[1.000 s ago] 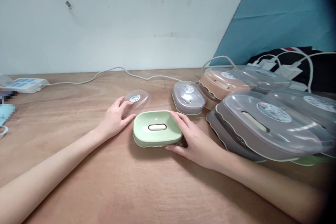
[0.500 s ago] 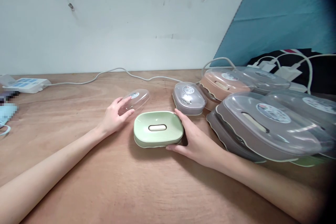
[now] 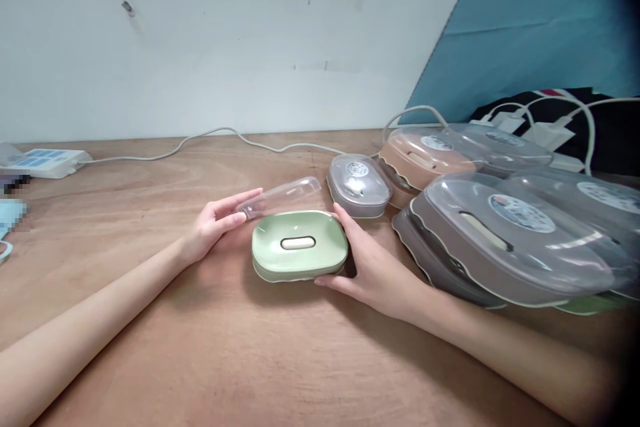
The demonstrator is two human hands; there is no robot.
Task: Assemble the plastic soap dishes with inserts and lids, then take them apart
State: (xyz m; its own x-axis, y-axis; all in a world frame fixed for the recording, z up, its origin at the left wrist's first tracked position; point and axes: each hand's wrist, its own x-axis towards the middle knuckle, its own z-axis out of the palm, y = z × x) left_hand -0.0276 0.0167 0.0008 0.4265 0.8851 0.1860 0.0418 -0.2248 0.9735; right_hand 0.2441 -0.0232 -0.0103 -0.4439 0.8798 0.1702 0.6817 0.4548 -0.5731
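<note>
Left hand (image 3: pixel 210 223) pinches the lid (image 3: pixel 285 195), thumb on the near side, fingers on the far side, at the lid's left end. Lid is clear, tilted up on edge, right end pointing toward the grey dish (image 3: pixel 359 190). End grip probably chosen because it leaves the rest of the lid free and the hand out of the dish's way. Lid sits just behind the green dish (image 3: pixel 300 260); can't tell if they touch.

Right hand (image 3: pixel 370 267) grasps the green dish by its right end, fingers along the far side, thumb low at the near side. Likely a steadying hold, since the dish looks to rest on the table (image 3: pixel 240 360). Dish is uncovered, upright, in front of the person between both hands, cream insert (image 3: pixel 299 243) showing in its middle; central spot keeps it within reach of either hand.

Grey dish stands behind the right hand, covered. Peach dish (image 3: pixel 425 170) beside it, also covered, on top of another. Grey stack (image 3: pixel 510 247) at right, lids on; piling presumably saves space. Cord (image 3: pixel 270 147) runs along the back near the wall (image 3: pixel 225 47), seemingly kept off the working area.
</note>
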